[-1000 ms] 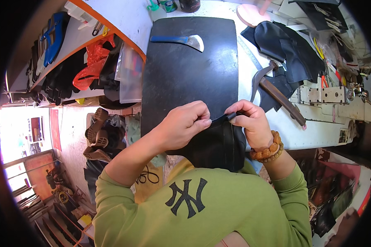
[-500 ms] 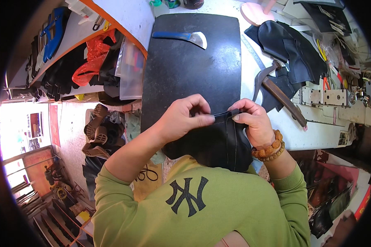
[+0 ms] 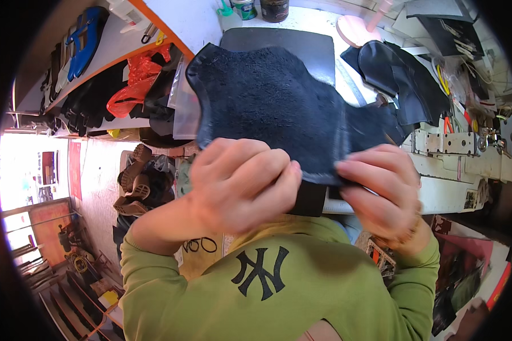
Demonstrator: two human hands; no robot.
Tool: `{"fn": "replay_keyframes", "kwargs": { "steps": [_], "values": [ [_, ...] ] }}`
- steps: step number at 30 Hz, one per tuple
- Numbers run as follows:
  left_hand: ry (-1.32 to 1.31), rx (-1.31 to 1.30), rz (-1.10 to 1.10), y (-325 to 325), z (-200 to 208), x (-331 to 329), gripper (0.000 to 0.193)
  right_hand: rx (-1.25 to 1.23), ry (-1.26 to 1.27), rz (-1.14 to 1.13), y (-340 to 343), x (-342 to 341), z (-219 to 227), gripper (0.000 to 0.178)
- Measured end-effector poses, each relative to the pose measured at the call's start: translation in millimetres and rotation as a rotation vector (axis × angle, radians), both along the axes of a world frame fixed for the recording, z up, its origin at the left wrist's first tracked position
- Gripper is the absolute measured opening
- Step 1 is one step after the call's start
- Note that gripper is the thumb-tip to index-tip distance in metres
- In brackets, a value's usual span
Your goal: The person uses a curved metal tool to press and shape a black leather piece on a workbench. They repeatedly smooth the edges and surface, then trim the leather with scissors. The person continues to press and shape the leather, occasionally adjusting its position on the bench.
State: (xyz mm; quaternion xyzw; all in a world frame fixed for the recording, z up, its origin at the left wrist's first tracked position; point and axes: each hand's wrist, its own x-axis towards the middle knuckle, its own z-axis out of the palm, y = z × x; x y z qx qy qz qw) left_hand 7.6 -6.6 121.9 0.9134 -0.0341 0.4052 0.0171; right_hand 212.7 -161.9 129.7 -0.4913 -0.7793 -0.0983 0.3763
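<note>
A dark blue-black piece of suede-like leather [image 3: 267, 108] is lifted close to the camera and spread wide. My left hand [image 3: 242, 184] pinches its lower edge on the left side. My right hand [image 3: 381, 190] pinches the same lower edge on the right, fingers closed on it; a beaded bracelet sits on that wrist. The piece hides most of the black cutting mat [image 3: 290, 40] on the white workbench [image 3: 438, 182]. My green sleeves come up from the lower edge.
More black leather pieces [image 3: 404, 68] lie on the bench at right, beside pliers and small tools [image 3: 455, 122]. Two tins [image 3: 261, 8] stand at the back. Left shelves hold bags and red plastic [image 3: 136, 79]; shoes [image 3: 139, 182] sit on the floor.
The leather piece was held low and folded over the mat; both hands have raised it toward the camera and spread it open, hiding the curved knife and most of the mat.
</note>
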Motion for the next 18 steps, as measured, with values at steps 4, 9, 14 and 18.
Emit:
{"fn": "replay_keyframes", "kwargs": {
  "steps": [4, 9, 14, 18],
  "values": [
    [0.619, -0.712, 0.224, -14.5, -73.4, -1.8, 0.026, -0.228, 0.005, -0.058, 19.0, -23.6, -87.2, 0.018],
    [0.374, -0.928, 0.307, -9.9, -110.2, -22.2, 0.024, -0.416, 0.384, -0.202, 1.9, -23.6, -117.2, 0.018],
    [0.432, -0.822, 0.295, -14.5, -109.3, -7.3, 0.019, -0.366, 0.296, -0.296, 17.8, -44.1, -114.5, 0.016],
    [0.441, -0.774, 0.282, -16.0, -111.1, -1.0, 0.016, -0.408, 0.219, -0.365, 31.0, -58.5, -120.2, 0.016]
  ]
}}
